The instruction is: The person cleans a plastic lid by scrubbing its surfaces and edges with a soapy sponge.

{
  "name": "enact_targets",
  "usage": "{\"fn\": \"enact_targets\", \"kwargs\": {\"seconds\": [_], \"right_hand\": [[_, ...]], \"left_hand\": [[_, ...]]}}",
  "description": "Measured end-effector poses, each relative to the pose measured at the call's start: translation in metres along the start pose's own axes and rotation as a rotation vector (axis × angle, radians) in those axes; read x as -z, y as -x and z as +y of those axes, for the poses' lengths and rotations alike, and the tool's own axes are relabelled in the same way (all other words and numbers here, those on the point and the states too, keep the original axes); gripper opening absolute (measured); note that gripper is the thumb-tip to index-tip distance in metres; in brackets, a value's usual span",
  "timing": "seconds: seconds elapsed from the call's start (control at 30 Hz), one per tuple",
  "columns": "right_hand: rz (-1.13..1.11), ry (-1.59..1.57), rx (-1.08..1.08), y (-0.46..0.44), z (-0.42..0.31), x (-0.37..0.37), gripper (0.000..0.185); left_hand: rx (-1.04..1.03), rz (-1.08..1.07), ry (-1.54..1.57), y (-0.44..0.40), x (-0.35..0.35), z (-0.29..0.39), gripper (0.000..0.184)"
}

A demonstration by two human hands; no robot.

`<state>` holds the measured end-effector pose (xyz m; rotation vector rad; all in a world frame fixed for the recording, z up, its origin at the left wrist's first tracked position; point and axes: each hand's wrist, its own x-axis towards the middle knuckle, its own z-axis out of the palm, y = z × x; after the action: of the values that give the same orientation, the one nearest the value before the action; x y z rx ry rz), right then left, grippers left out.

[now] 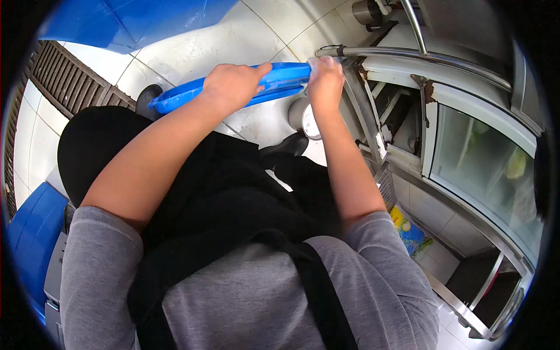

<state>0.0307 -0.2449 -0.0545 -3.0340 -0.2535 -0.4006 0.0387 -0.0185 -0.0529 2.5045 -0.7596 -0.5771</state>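
A long blue plastic object (185, 97) with a raised rim, perhaps a lid or basin, is held tilted over the tiled floor in front of my body. My left hand (232, 86) is closed over its upper edge near the middle. At its right end, my right hand (325, 76) grips the rim, with something whitish and translucent, perhaps foam or a cloth, at the fingertips. The underside of the blue object is mostly hidden.
A large blue container (140, 23) stands at the top left, beside a brown floor grate (73, 73). Below my right hand is a white round bucket (304, 118). Along the right runs a metal-framed cabinet (466, 87) with a glass door. Another blue bin (36, 239) stands lower left.
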Motion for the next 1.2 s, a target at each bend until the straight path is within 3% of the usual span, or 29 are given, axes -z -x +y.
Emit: {"fn": "enact_targets", "kwargs": {"seconds": [0.1, 0.17, 0.23, 0.37, 0.63, 0.77, 0.9, 1.0, 1.07, 1.2], "right_hand": [[0.170, -0.236, -0.017, 0.015, -0.012, -0.006, 0.015], [0.217, -0.435, -0.211, 0.021, -0.030, 0.004, 0.016], [0.274, -0.358, -0.332, 0.019, -0.010, 0.007, 0.013], [0.247, -0.278, -0.174, 0.014, 0.010, -0.009, 0.019], [0.104, -0.162, 0.094, 0.009, -0.027, -0.010, 0.018], [0.138, -0.085, -0.045, 0.002, 0.003, -0.013, 0.018], [0.126, -0.248, 0.089, 0.009, -0.048, -0.012, 0.017], [0.153, -0.216, 0.141, -0.003, -0.009, -0.022, 0.017], [0.137, -0.185, -0.097, -0.010, 0.011, -0.021, 0.016], [0.087, -0.205, 0.049, 0.004, -0.042, -0.027, 0.016]], "left_hand": [[-0.031, -0.018, -0.025, 0.001, -0.001, 0.001, 0.035], [-0.015, 0.004, -0.011, -0.003, 0.002, -0.002, 0.035], [-0.001, 0.007, 0.002, -0.003, 0.001, -0.005, 0.034], [0.029, -0.007, 0.011, -0.004, 0.007, -0.004, 0.034], [0.061, -0.054, -0.020, -0.005, 0.014, 0.000, 0.035], [0.082, -0.034, -0.003, -0.003, 0.013, 0.001, 0.035], [0.086, -0.018, -0.018, -0.004, 0.013, 0.000, 0.033], [0.092, -0.025, -0.020, -0.005, 0.011, -0.002, 0.033], [0.088, -0.005, -0.008, -0.004, 0.007, -0.002, 0.033], [0.096, 0.026, -0.018, -0.009, 0.006, -0.004, 0.033]]}}
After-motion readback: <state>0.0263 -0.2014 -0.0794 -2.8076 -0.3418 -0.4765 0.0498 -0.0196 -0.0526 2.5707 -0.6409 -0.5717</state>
